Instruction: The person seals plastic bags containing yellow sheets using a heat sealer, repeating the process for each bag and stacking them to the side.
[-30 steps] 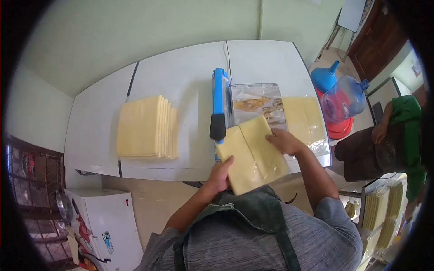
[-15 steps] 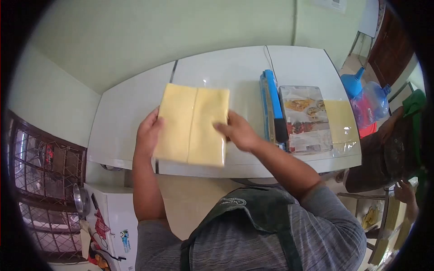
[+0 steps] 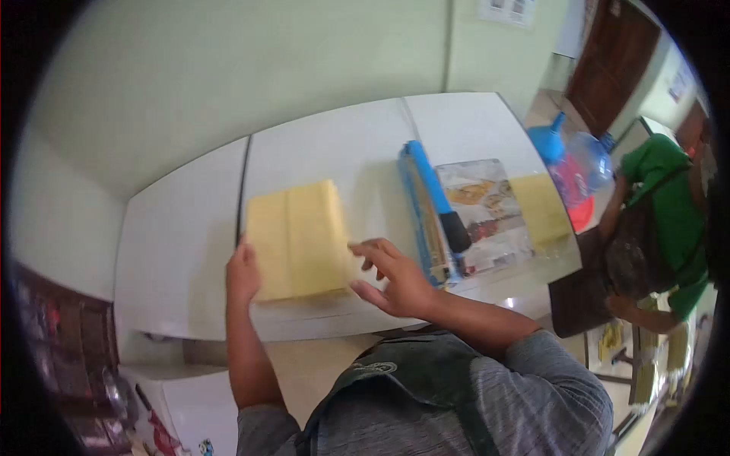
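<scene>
A stack of yellow sheets (image 3: 293, 239) with a seam down its middle stands over the white table (image 3: 175, 235), its top tipped slightly back. My left hand (image 3: 243, 270) grips the left edge of the stack, thumb on the near face. Just off the right edge is my right hand (image 3: 391, 277), fingers apart and holding nothing. To the right of it lies a long blue box (image 3: 430, 178) with a black end, beside a printed, plastic-wrapped packet (image 3: 487, 213).
A flat yellow packet (image 3: 540, 205) lies at the table's right end. Beyond that end are a blue funnel (image 3: 547, 140), a clear bottle (image 3: 589, 163) and a red tub (image 3: 580, 213). A person in green (image 3: 658, 175) is at the right.
My right hand has let go of the yellow stack and opened beside it. The view has shifted, and the person in green shows more fully.
</scene>
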### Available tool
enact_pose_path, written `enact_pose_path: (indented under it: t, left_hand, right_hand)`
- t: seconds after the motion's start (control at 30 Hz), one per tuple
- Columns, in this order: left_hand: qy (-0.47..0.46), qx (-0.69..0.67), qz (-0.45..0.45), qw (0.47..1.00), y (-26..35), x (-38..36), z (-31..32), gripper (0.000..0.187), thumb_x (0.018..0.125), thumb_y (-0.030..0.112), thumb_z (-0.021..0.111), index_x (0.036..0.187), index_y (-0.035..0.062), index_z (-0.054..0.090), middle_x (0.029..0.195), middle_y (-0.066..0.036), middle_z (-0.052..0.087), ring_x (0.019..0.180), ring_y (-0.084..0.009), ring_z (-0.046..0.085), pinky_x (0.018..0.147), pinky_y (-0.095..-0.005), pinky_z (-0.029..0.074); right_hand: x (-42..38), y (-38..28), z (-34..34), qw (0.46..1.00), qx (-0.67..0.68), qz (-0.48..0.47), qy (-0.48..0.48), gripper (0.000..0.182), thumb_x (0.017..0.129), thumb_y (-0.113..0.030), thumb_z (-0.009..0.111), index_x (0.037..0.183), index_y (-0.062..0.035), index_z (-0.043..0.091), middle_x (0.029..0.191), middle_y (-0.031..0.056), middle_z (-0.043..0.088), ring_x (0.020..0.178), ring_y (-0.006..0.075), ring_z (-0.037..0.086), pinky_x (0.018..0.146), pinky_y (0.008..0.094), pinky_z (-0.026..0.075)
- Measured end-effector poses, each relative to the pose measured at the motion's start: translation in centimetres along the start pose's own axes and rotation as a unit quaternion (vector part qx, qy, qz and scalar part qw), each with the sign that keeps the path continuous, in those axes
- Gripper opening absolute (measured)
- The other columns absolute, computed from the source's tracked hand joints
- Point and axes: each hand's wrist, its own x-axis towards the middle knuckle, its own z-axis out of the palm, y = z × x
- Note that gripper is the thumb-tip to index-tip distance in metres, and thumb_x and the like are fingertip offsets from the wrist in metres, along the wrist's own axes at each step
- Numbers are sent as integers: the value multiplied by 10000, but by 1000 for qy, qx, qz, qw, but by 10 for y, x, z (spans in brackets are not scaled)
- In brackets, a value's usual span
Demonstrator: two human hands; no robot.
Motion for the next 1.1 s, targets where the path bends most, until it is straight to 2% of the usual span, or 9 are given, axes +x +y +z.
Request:
enact_pose_path:
  t: [0.03,0.1,0.23,0.33,0.4,0.57,0.8,0.97,1.1]
  left_hand:
    - [-1,10,-10,1000,9,-2,-6,418,1035,273,424,1387,59,493,1220,-267,611,1139,-425,580,953,-443,459]
    - [93,45,39,994,-1,-5,-2,444,1036,282,446,1389,15,476,1302,-239,581,1187,-387,567,1004,-411,434]
    - [221,-63,121,966,36,-28,-14,450,1045,255,456,1394,-29,451,1377,-192,542,1230,-299,548,1068,-378,392]
    - [190,-365,173,895,82,-68,-1,398,1056,187,397,1358,-63,463,1242,-194,589,1097,-240,577,986,-382,452]
    - [136,-393,223,882,98,-85,26,383,1048,170,396,1336,-72,472,1215,-191,594,1068,-239,580,964,-381,460]
    - [11,-392,288,874,148,-110,82,347,1017,132,427,1285,-79,493,1165,-182,602,1016,-236,583,925,-371,470]
    - [-54,-381,298,874,174,-118,126,327,997,112,457,1262,-71,514,1140,-176,611,982,-223,588,911,-365,476]
    - [-71,-454,236,856,181,-113,179,297,1013,121,452,1251,-34,540,1150,-158,619,1015,-206,594,918,-364,481]
    - [-73,-563,44,822,178,-70,273,399,1038,243,462,1368,19,480,1315,-130,556,1194,-202,540,990,-373,451]
  right_hand:
    - [-13,-2,-24,992,88,-94,6,459,831,-170,730,1215,22,568,1096,186,623,954,341,652,844,402,532]
    - [-35,44,-73,942,-118,-237,208,220,796,-32,692,1007,-7,634,955,148,661,852,296,668,771,360,536]
    - [-94,163,-170,827,-165,155,514,180,935,-4,526,1073,4,641,946,139,689,849,255,670,780,312,513]
    - [-174,257,-198,842,-251,224,422,281,885,-41,607,1163,-24,635,1081,173,666,1023,321,633,911,384,487]
    - [-214,303,-196,884,-353,202,233,446,791,-110,708,1224,-69,609,1273,189,586,1249,370,511,1052,422,398]
    - [-215,279,-177,828,-439,278,212,605,699,-141,757,1271,-119,560,1363,144,513,1315,352,436,1079,437,348]
    - [-224,291,-179,813,-453,130,341,158,744,42,632,827,-90,660,858,60,679,873,282,628,823,409,462]
    - [-186,298,-247,741,-468,40,481,136,753,74,581,770,-54,620,775,128,642,732,321,620,681,416,488]
    - [-110,255,-331,648,-512,-76,559,97,827,32,566,792,-52,597,733,119,589,656,308,593,596,380,476]
